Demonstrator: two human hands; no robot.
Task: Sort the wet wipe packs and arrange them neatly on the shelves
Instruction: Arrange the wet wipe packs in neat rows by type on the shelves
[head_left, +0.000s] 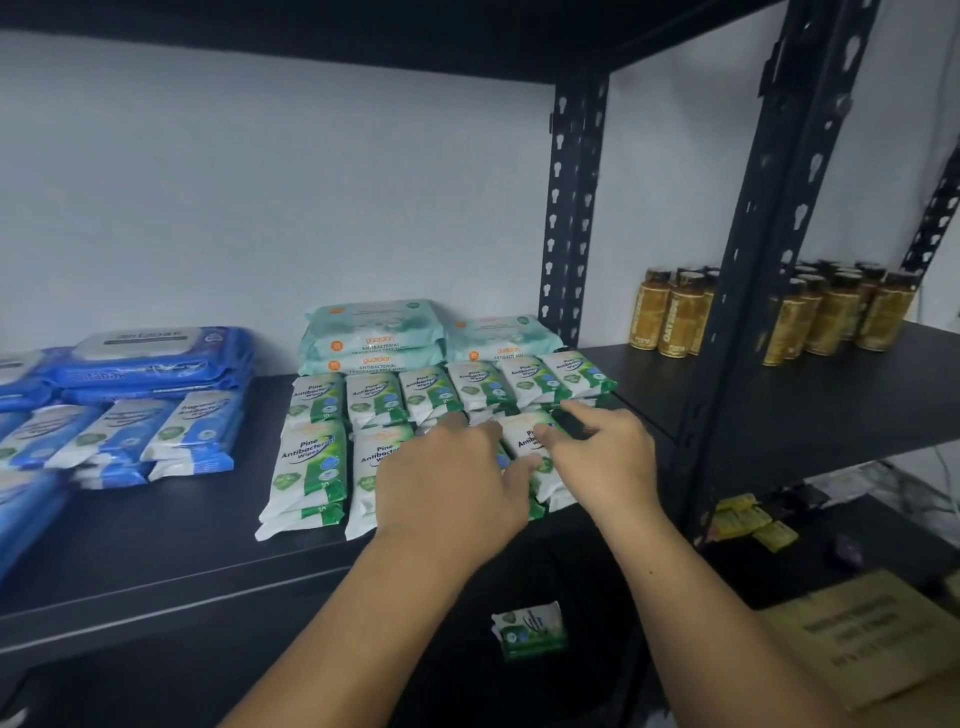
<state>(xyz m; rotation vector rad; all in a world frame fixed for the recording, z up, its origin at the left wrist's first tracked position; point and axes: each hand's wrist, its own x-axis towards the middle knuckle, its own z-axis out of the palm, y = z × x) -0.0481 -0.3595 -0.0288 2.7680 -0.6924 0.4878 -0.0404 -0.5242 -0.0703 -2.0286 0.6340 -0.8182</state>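
Shelf of black metal (156, 545) holds rows of green pine wipe packs (311, 457), where the left hand (452, 478) and right hand (608, 457), fingers loosely spread, press on one front pack (529, 440).

Head view; faces forward, slightly down; close to shelf (156, 545)

Front green pine packs (530, 441) half hidden; blue packs (21, 514) off the left edge; carton (857, 634) lettering blurred.

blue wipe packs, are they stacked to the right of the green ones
No, the blue wipe packs lie at the left end of the shelf, left of the green packs.
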